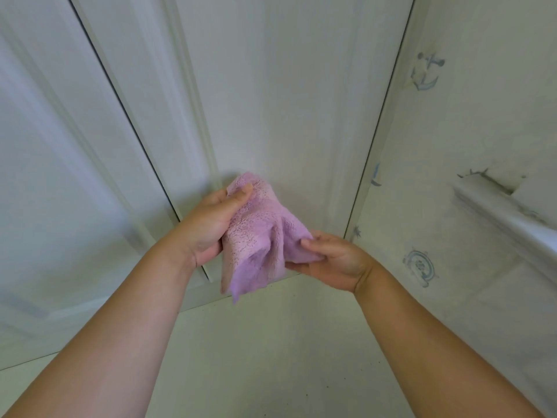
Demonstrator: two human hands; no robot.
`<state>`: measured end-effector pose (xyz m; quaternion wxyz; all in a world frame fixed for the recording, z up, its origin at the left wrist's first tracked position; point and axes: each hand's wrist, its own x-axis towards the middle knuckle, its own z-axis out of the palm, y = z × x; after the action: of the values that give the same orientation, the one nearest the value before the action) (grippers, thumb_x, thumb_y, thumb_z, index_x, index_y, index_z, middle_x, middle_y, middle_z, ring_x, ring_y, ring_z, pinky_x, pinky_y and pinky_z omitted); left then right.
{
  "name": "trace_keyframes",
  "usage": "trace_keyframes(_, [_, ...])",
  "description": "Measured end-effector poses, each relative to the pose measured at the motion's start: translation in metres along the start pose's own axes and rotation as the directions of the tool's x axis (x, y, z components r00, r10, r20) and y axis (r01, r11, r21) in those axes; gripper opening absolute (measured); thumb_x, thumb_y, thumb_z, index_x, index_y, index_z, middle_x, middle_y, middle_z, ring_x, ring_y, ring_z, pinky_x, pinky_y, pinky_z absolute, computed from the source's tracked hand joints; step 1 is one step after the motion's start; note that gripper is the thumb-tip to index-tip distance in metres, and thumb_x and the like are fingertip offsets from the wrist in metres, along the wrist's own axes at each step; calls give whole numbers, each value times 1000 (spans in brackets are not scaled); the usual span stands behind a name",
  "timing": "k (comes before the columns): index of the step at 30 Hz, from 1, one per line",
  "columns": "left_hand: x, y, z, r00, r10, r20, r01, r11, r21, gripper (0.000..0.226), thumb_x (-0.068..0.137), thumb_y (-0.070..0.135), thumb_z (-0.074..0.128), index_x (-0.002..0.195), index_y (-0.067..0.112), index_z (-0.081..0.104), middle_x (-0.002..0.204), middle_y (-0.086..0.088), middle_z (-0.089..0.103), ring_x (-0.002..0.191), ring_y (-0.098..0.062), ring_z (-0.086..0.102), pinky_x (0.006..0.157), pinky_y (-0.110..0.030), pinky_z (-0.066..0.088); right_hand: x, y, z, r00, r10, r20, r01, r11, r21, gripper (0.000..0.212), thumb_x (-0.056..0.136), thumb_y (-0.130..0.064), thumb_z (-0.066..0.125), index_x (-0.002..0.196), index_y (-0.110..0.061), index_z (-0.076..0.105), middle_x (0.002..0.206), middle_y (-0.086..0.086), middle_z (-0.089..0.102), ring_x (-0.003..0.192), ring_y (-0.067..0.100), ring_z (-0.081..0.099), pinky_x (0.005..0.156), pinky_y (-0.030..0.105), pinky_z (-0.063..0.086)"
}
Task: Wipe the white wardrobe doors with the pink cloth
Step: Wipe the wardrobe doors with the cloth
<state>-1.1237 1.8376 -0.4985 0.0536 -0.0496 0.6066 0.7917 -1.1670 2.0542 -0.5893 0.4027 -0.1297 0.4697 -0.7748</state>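
Cloth [259, 233] mid-frame, bunched, held off the doors [271, 95]. Left hand [208, 224] grip curled round its upper left side; right hand [334, 260] pinching its lower right edge. Anchor-print wall [470, 122] at right, floor [271, 351] below.

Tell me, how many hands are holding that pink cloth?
2. The left hand grips the pink cloth along its upper left side, thumb over the top. The right hand pinches its lower right edge. Both are in front of the white wardrobe doors.
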Motion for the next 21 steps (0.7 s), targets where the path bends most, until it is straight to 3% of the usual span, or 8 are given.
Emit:
trace_keyframes(3, [3, -10, -6, 992, 33, -126, -7, 979, 204, 18, 99, 28, 57, 107, 17, 69, 95, -2, 75, 86, -14, 71, 75, -28, 58, -5, -12, -7, 993, -93, -69, 106, 970, 217, 79, 68, -29, 92, 129, 5, 55, 135, 28, 51, 123, 31, 58, 102, 44, 51])
trace_keyframes(6, [9, -23, -12, 976, 100, -192, -2, 891, 455, 17, 101, 26, 57, 100, 17, 71, 87, 0, 73, 75, -11, 65, 67, -24, 48, -12, -33, -3, 989, -147, 11, 130, 907, 400, 61, 74, -26, 82, 121, 9, 65, 124, 29, 63, 119, 37, 62, 101, 51, 52])
trace_keyframes(10, [15, -32, -12, 966, 118, -231, 12, 868, 497, 16, 100, 27, 59, 94, 18, 71, 86, -1, 73, 78, -15, 63, 72, -31, 45, -9, -47, 19, 969, -246, 30, 195, 831, 521, 39, 84, -9, 53, 117, 10, 60, 115, 29, 65, 112, 40, 64, 98, 51, 52])
trace_keyframes(12, [19, -32, -11, 959, 146, -244, 9, 841, 541, 14, 97, 30, 62, 95, 18, 69, 83, -1, 71, 76, -18, 63, 70, -32, 49, -4, -52, 32, 954, -298, -37, 287, 867, 408, 47, 75, 8, 49, 122, 10, 55, 109, 27, 66, 102, 39, 69, 85, 50, 59])
trace_keyframes(15, [23, -34, -11, 957, 136, -256, 30, 832, 554, 17, 92, 31, 67, 101, 17, 67, 88, -6, 71, 84, -30, 70, 82, -48, 59, 0, -60, 48, 911, -364, -194, 397, 902, 170, 55, 77, 16, 53, 131, 7, 49, 88, 16, 73, 75, 24, 74, 59, 30, 61])
trace_keyframes(17, [25, -35, -12, 950, 191, -246, 8, 774, 633, 7, 94, 25, 67, 100, 21, 66, 90, -5, 71, 89, -26, 70, 86, -51, 57, 5, -64, 55, 849, -452, -274, 475, 880, 21, 56, 78, 7, 66, 131, 11, 50, 86, 16, 73, 74, 23, 73, 63, 30, 61])
trace_keyframes(19, [26, -32, -12, 933, 283, -224, -52, 718, 694, 8, 94, 21, 66, 95, 29, 64, 87, 1, 70, 85, -18, 69, 83, -47, 57, 10, -69, 58, 746, -559, -362, 522, 828, -204, 58, 80, -4, 77, 133, -1, 53, 86, 19, 67, 78, 29, 67, 72, 40, 58])
trace_keyframes(21, [23, -26, -8, 890, 412, -198, -140, 658, 740, 17, 93, 17, 66, 92, 35, 62, 84, 8, 69, 80, -10, 68, 75, -34, 56, 14, -73, 61, 668, -655, -353, 529, 752, -393, 53, 85, -9, 69, 134, -16, 51, 77, 10, 58, 72, 22, 56, 68, 35, 52])
